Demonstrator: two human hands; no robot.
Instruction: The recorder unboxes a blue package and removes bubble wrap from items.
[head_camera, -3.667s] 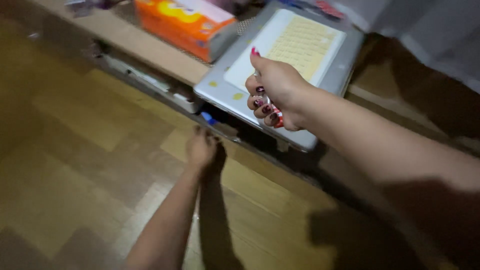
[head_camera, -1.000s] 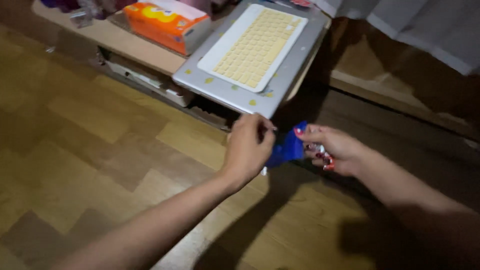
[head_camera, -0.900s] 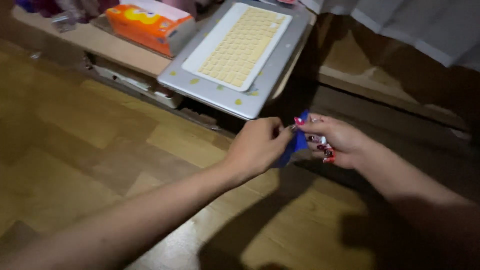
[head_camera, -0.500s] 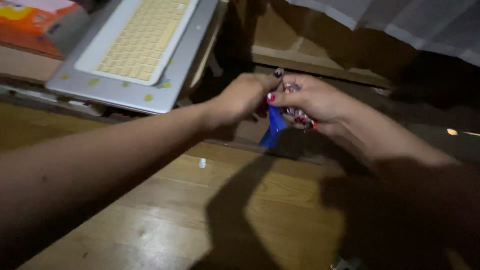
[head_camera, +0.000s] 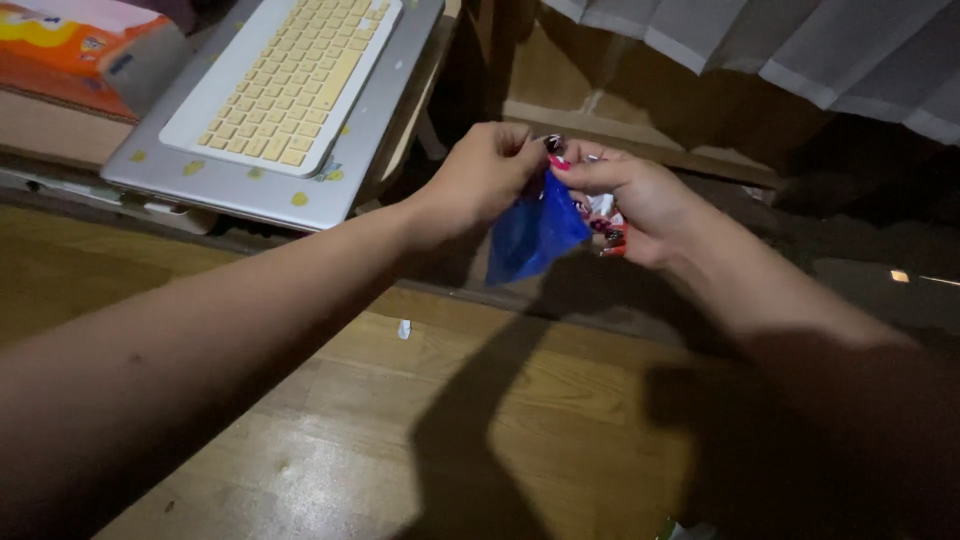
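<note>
A small blue wrapper (head_camera: 535, 235) hangs between my two hands, above a dim wooden floor. My left hand (head_camera: 480, 175) pinches its top edge from the left. Pinching the same edge from the right is my right hand (head_camera: 630, 195), which also holds a crumpled red and white wrapper (head_camera: 607, 220) in its curled fingers. The two hands touch at the fingertips.
A silver laptop (head_camera: 230, 180) with a pale yellow keyboard lies on a low wooden shelf at upper left, beside an orange tissue pack (head_camera: 75, 50). A grey curtain (head_camera: 800, 50) hangs at upper right. A small white scrap (head_camera: 404, 329) lies on the floor.
The blue wrapper, pulled from under the shelf, has been lifted and spread wider between both hands. The view has shifted right and closer.
</note>
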